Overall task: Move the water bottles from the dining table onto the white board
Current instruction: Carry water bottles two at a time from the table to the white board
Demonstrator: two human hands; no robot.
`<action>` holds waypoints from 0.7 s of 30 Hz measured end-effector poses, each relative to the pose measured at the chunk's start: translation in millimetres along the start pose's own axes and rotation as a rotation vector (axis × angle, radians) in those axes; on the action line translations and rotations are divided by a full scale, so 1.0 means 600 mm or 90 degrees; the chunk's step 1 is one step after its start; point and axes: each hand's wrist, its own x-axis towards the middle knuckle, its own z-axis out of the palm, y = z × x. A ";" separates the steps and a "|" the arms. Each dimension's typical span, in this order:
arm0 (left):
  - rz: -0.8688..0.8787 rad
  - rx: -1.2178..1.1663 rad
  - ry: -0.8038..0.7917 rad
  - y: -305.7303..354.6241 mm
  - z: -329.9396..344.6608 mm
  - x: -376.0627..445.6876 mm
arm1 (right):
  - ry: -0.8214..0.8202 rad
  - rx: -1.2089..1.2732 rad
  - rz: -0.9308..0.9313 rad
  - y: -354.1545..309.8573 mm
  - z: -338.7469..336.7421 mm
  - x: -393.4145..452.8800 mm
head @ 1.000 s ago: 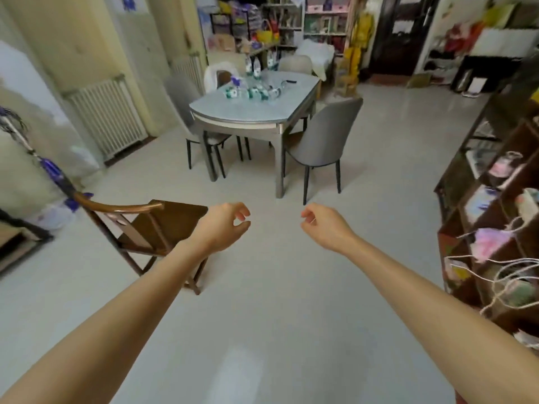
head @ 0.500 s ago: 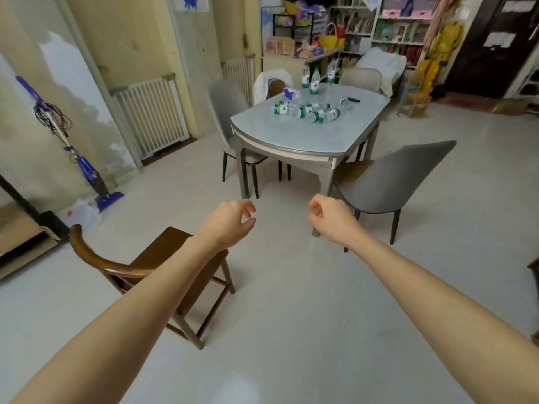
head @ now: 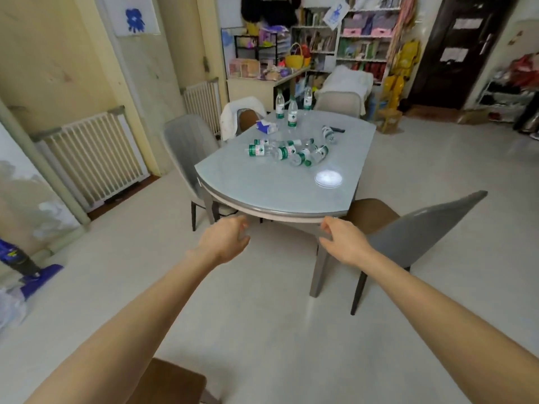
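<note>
A grey dining table (head: 262, 185) stands ahead of me. Several clear water bottles with green labels lie in a heap (head: 287, 151) near its middle. Three more bottles stand upright (head: 292, 113) at its far side. My left hand (head: 224, 242) and my right hand (head: 342, 243) are stretched out in front of me, just short of the table's near edge, both empty with fingers loosely curled and apart. No white board is in view.
Grey chairs (head: 414, 237) stand at the table's right and at its left (head: 189, 147). A wooden chair seat (head: 169, 383) is right below me. A tissue box (head: 266, 126) and a dark remote (head: 338, 129) lie on the table. A radiator (head: 93, 158) lines the left wall.
I have walked closer to the table, which now fills the middle of the view. The wooden chair has dropped to the bottom edge. Both hands have opened slightly.
</note>
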 end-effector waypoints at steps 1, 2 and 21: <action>0.013 0.002 -0.002 -0.002 -0.005 0.050 | 0.006 -0.008 0.010 0.008 -0.008 0.036; 0.026 0.005 -0.009 0.000 -0.006 0.097 | 0.007 -0.019 0.018 0.017 -0.015 0.068; 0.145 0.072 0.044 0.028 0.129 0.865 | 0.029 -0.213 0.069 0.260 0.005 0.770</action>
